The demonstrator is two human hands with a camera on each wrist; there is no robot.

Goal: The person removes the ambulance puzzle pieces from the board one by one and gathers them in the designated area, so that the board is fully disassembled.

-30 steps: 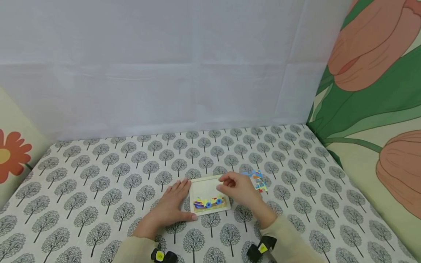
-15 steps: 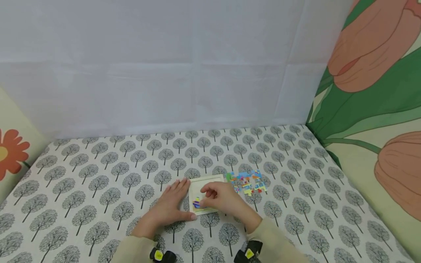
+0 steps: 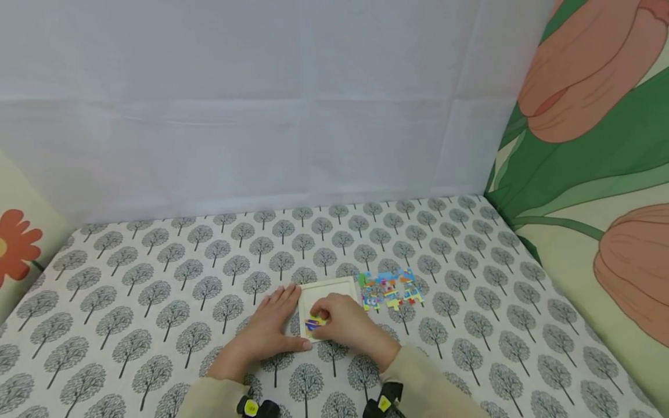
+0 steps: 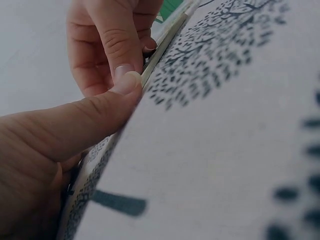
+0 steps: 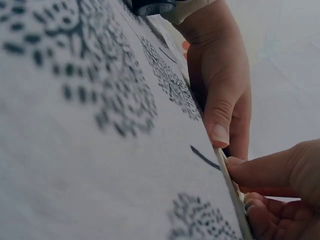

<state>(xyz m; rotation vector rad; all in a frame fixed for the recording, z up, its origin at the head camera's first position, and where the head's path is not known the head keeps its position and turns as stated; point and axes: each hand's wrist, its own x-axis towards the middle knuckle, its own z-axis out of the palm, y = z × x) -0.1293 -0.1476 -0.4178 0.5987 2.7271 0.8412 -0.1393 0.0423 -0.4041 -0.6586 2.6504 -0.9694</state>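
A small pale puzzle tray (image 3: 328,283) lies on the tree-patterned cloth. My left hand (image 3: 272,325) rests flat at its left side, fingers extended, with the thumb by the lower left corner. Over the lower part of the tray, my right hand (image 3: 345,320) has its thumb and index finger pinched at a puzzle piece, mostly hidden by the fingers. Purple and yellow pieces (image 3: 312,324) show in the tray's lower left; the hand covers the rest of that row. In the left wrist view the left thumb (image 4: 115,95) touches the tray edge, close to the right hand's fingers.
Several loose, colourful puzzle pieces (image 3: 391,284) lie just right of the tray. Patterned cloth (image 3: 209,255) extends all around. A white sheet (image 3: 235,116) hangs behind the table, and a flower-printed panel (image 3: 585,174) stands at the right.
My right hand has moved left and down, from the tray's upper right to its lower left, uncovering the loose pieces. The left hand stays at the tray's left side.
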